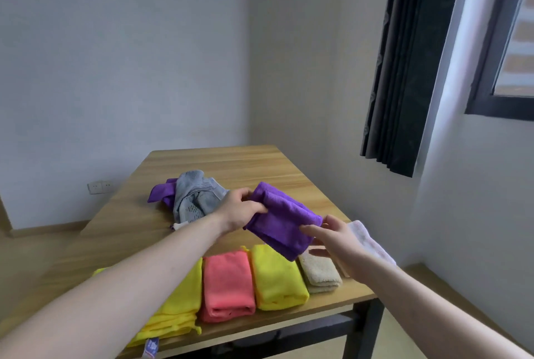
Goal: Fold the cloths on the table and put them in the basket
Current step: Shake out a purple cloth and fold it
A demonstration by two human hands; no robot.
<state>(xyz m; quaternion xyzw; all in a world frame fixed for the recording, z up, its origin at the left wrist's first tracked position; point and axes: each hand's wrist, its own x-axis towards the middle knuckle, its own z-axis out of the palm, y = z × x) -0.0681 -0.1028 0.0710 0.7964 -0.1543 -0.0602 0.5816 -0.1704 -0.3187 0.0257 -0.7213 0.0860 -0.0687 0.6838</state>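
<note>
- Clearly the left hand alone grips the folded purple cloth above the bench; its layers may slip apart.
- Right hand, fingers straight, only touches its edge.
- Dropped, it lands on the folded row: yellow cloth, pink cloth.
- No basket in sight.

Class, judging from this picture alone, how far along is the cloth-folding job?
Done: folded cloths, among them the pink one, line the table's near edge. In hand: the left hand grips a folded purple cloth. Left: the unfolded grey cloth; no basket shows.
</note>
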